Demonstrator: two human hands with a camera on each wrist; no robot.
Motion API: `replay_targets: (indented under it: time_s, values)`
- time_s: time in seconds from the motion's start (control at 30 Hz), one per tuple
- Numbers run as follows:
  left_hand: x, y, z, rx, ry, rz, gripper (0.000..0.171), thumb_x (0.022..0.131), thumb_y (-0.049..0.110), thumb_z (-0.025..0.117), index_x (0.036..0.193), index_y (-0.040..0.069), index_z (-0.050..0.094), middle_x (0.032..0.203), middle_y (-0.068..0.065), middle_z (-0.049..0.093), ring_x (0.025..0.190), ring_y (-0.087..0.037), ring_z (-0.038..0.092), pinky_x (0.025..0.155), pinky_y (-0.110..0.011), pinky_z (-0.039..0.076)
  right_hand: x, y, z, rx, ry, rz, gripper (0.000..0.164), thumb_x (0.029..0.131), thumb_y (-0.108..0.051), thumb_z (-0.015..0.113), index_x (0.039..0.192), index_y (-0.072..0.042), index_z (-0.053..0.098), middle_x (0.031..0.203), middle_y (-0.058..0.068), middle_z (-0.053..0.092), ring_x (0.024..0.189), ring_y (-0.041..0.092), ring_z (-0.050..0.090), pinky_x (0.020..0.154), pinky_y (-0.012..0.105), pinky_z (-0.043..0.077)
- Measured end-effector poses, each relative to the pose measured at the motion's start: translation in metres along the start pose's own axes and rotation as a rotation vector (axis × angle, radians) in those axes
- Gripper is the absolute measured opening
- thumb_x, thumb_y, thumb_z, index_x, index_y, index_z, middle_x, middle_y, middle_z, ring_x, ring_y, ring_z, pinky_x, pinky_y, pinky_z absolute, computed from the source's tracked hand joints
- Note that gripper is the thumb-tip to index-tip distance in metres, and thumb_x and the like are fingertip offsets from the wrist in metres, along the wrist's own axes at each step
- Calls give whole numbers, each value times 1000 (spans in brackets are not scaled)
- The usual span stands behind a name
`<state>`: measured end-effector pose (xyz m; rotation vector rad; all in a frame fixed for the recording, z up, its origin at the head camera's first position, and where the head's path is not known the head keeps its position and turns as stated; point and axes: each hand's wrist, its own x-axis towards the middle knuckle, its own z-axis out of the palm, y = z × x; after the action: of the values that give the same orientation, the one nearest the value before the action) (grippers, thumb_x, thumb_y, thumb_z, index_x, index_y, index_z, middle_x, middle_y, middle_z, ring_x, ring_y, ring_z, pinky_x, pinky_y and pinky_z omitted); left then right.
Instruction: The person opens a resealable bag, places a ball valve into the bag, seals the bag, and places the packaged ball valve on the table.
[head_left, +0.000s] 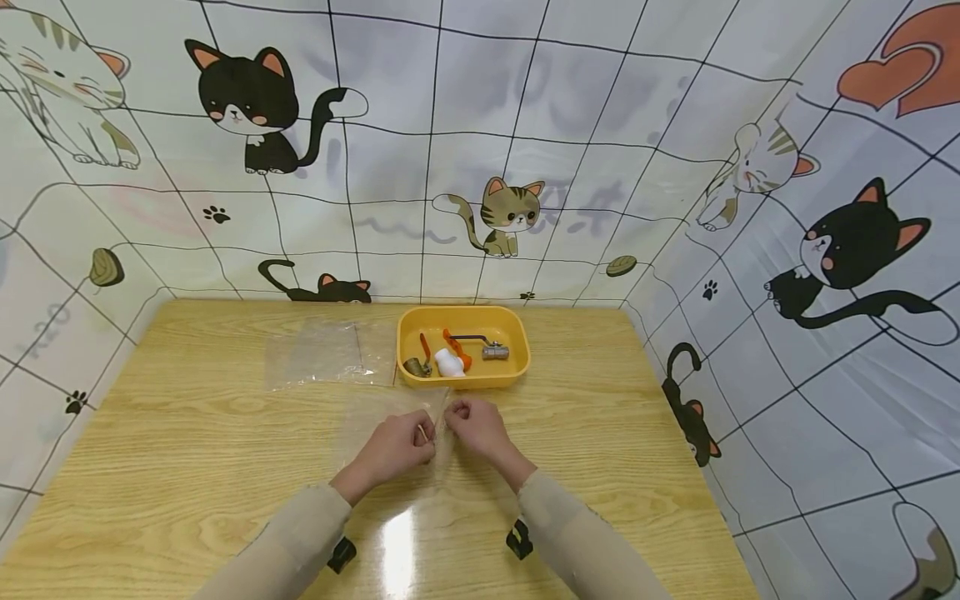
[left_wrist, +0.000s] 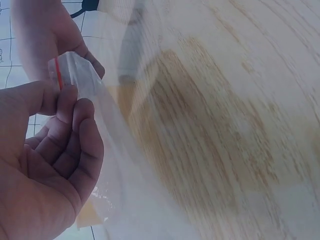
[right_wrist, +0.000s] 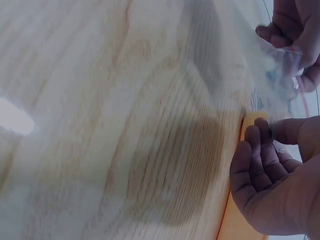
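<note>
A clear zip-lock bag (head_left: 360, 421) with a red line along its mouth hangs between the two hands above the table. My left hand (head_left: 401, 440) pinches its mouth edge between thumb and curled fingers; in the left wrist view the red strip (left_wrist: 58, 74) runs just above the thumb. Close by, my right hand (head_left: 480, 429) pinches the bag's edge near a corner, thumb against index finger, as the right wrist view shows. The bag looks flat, with nothing visible inside. Both hands are just in front of a yellow tray (head_left: 465, 383).
The tray holds a metal ball valve (head_left: 495, 351) with a dark lever, a white pipe fitting (head_left: 450, 363), an orange piece (head_left: 457, 346) and a brass-coloured valve (head_left: 415, 367) beside a red handle. Flat clear bags (head_left: 322, 354) lie left of it. Cat-print curtains (head_left: 420, 167) enclose the table.
</note>
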<state>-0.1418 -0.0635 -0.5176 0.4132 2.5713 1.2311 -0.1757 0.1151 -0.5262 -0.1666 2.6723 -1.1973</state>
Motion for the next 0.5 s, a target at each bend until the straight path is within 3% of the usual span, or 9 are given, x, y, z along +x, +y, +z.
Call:
replay_targets:
  time_s: [0.33,0.5]
  values:
    - [-4,7,0,77,-3,19,10,77,12,65,82,17,59,59,9,57,51,-7,49,48,-23,37,13,11,-4,-86,69,32,13,92,-21,61,95,-13,71,78,1,65,63,9,50,56,22,40]
    - [-4,7,0,165,12,29,9,77,14,65,81,19,58,60,9,55,52,-7,48,50,-23,37,10,8,-5,-71,66,-16,17,94,-22,59,94,-12,73,78,0,65,63,8,49,55,21,39]
